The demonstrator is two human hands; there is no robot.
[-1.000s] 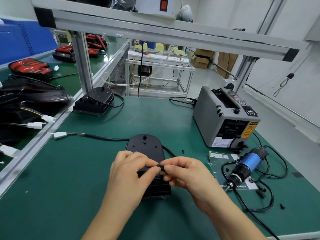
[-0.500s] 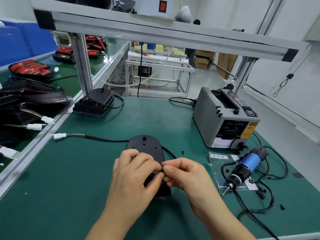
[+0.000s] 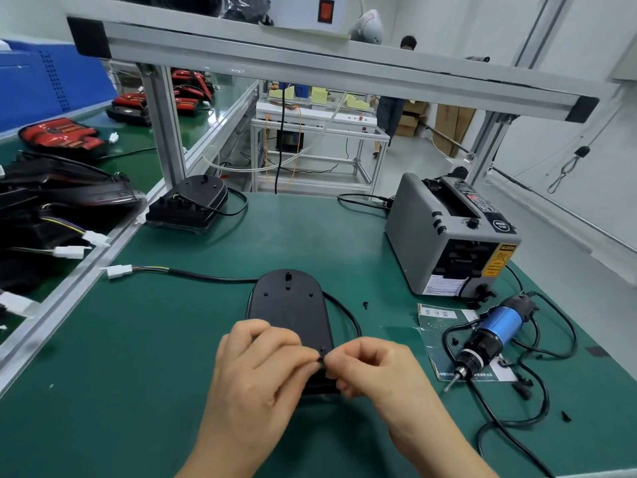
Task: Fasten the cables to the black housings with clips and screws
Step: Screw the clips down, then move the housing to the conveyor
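Near the tabletop's front edge, our left hand (image 3: 255, 370) and right hand (image 3: 375, 370) meet, fingers curled, both pinching a small black clip (image 3: 322, 361) over the housing's (image 3: 287, 305) near end. Its cable (image 3: 206, 276) runs toward the left edge. A screwdriver (image 3: 489, 336) lies by the right edge, and a second housing (image 3: 193, 205) sits at the far left corner.

Black oval housing (image 3: 287, 305) lying flat, black cable (image 3: 213, 277) trailing left
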